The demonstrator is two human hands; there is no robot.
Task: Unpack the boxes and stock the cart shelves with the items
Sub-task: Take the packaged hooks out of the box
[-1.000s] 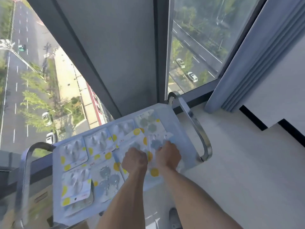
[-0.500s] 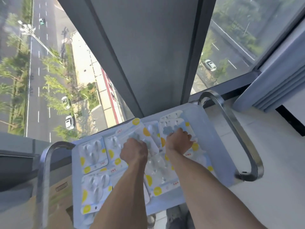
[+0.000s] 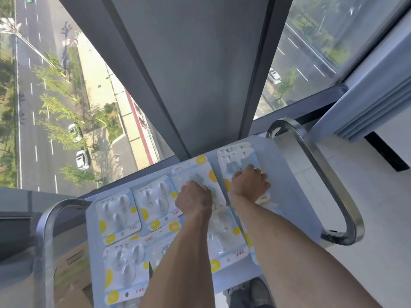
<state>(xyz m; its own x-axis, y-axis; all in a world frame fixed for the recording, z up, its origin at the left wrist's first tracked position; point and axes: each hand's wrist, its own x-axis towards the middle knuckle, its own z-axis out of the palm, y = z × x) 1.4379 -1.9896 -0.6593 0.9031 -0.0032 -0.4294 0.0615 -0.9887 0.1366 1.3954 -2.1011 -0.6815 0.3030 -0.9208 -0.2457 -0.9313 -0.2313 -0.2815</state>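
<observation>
The cart's pale blue top shelf (image 3: 287, 181) carries several flat blister packs with yellow dots. My left hand (image 3: 194, 199) rests knuckles-up, fingers curled, on a pack with grey hooks (image 3: 201, 170) at the shelf's far middle. My right hand (image 3: 250, 182) lies on another grey-hook pack (image 3: 236, 158) at the far right, fingers curled over its lower part. White-hook packs sit to the left (image 3: 119, 213), (image 3: 155, 198), and one near the front left (image 3: 126, 267). A clear pack (image 3: 224, 236) lies between my forearms.
Chrome handles curve up at the cart's right (image 3: 322, 178) and left (image 3: 47, 236) ends. A cardboard box (image 3: 73, 276) sits below the left handle. A floor-to-ceiling window (image 3: 66, 96) and grey pillar (image 3: 200, 74) stand directly behind the cart; a curtain (image 3: 364, 96) hangs right.
Both hands have slid farther back on the shelf, the right one pushing its grey-hook pack toward the far right corner. The view has moved closer to the cart.
</observation>
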